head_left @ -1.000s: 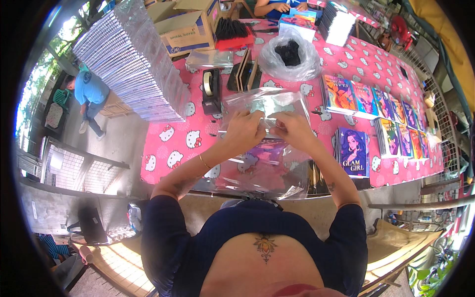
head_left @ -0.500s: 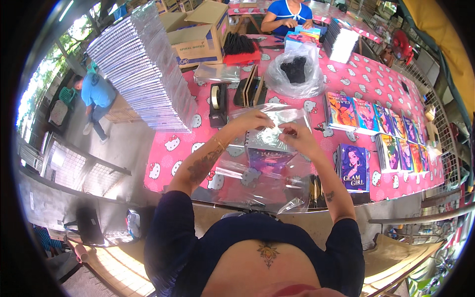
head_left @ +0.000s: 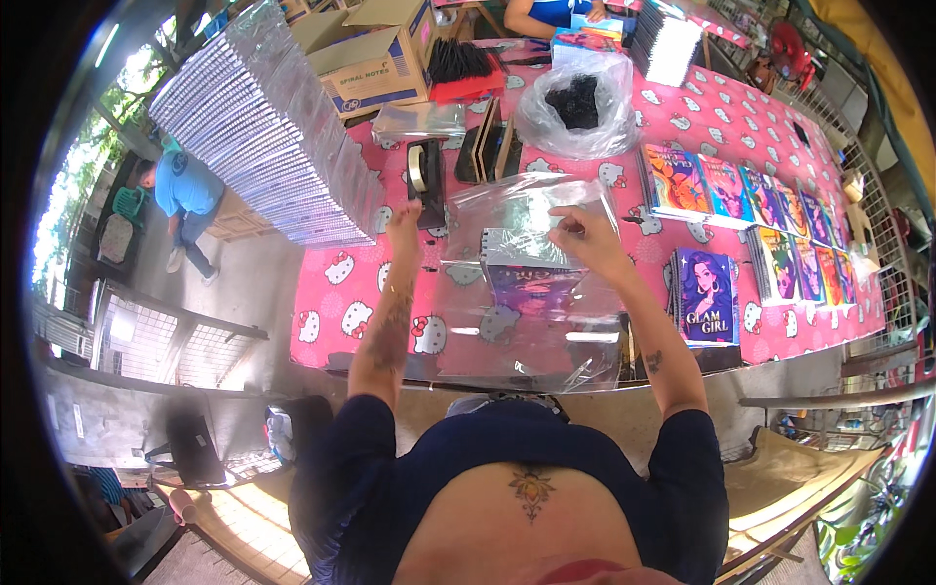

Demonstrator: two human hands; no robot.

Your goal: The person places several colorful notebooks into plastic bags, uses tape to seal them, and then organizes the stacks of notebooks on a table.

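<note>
In front of me a spiral notebook (head_left: 531,283) with a purple cover lies under a large sheet of clear plastic (head_left: 468,317), its coil toward the upper left. My right hand (head_left: 589,240) hovers at the upper right part of the plastic, fingers curled and apart, with nothing visible between them. At the near left side of a black tape dispenser (head_left: 429,200) is my left hand (head_left: 403,226). Its fingers are drawn together near the dispenser's front end; whether tape is between them is too small to see.
A tall stack of spiral notebooks (head_left: 273,136) stands at left. Beyond are a cardboard box (head_left: 375,73), upright boards (head_left: 483,146) and a plastic bag (head_left: 575,107) with black contents. Colourful notebooks (head_left: 721,185) lie at right, with a purple-covered stack (head_left: 704,292) nearer. Another person (head_left: 561,18) works opposite.
My left hand has moved off the plastic, leftward to the tape dispenser. My right hand stays near the plastic's upper part. The whole view has shifted slightly.
</note>
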